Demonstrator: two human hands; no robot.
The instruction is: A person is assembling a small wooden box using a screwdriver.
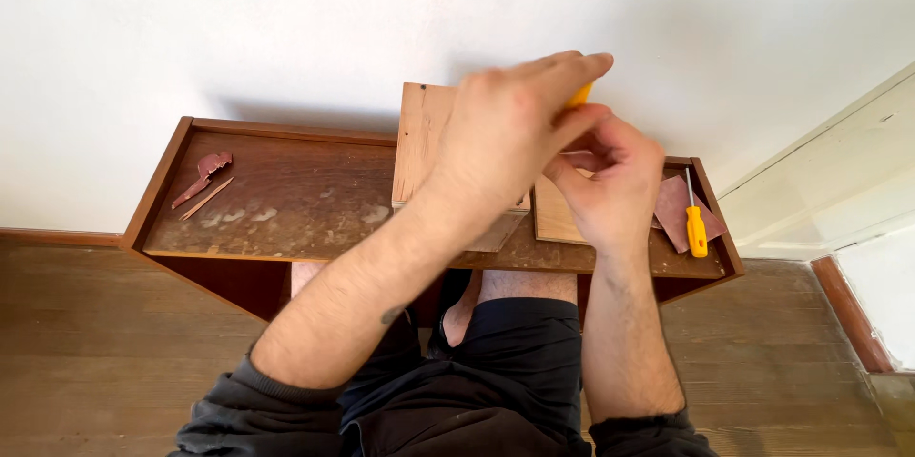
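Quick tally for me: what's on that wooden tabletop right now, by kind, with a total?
Yellow-handled screwdrivers: 2, one lying at the right end, one mostly hidden in the left hand beside the right hand, only its handle tip showing
Sandpaper pieces: 2, and
Wooden boxes: 1
Thin wooden sticks: 1
Total: 6

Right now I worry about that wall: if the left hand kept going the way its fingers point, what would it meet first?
Probably the white wall: the left hand, gripping a yellow-handled tool, points up and right with nothing visible between, though depth is unclear.
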